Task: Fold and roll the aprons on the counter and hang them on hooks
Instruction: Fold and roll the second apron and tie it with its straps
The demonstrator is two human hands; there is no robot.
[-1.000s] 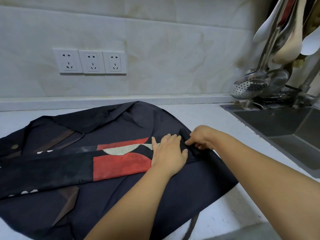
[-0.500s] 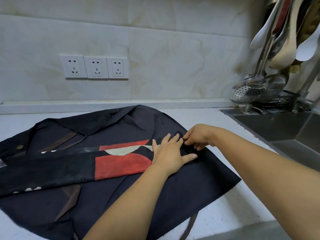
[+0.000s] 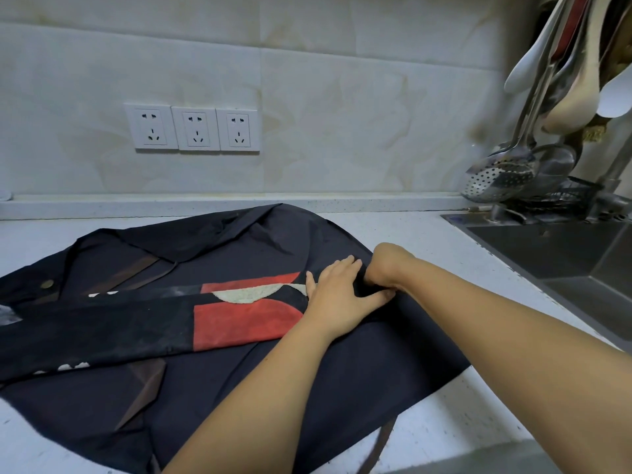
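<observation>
A dark navy apron (image 3: 273, 364) lies spread on the white counter (image 3: 410, 230). Across its middle runs a folded band with red and cream patches (image 3: 246, 319). My left hand (image 3: 338, 297) lies flat on the right end of that band, fingers straight and pressing the cloth down. Right beside it, my right hand (image 3: 386, 265) is curled and grips the band's dark end fold; its fingertips are tucked out of sight. A brown strap (image 3: 379, 443) trails off the apron near the counter's front edge. No hooks for the aprons are in view.
A steel sink (image 3: 564, 254) sits at the right. Ladles, a skimmer (image 3: 496, 179) and spatulas hang above it. Three wall sockets (image 3: 195, 128) are on the tiled backsplash. Bare counter shows behind the apron and at the front right.
My right hand has curled further over the end of the band, and my left hand has slid slightly right against it. The view has shifted a little.
</observation>
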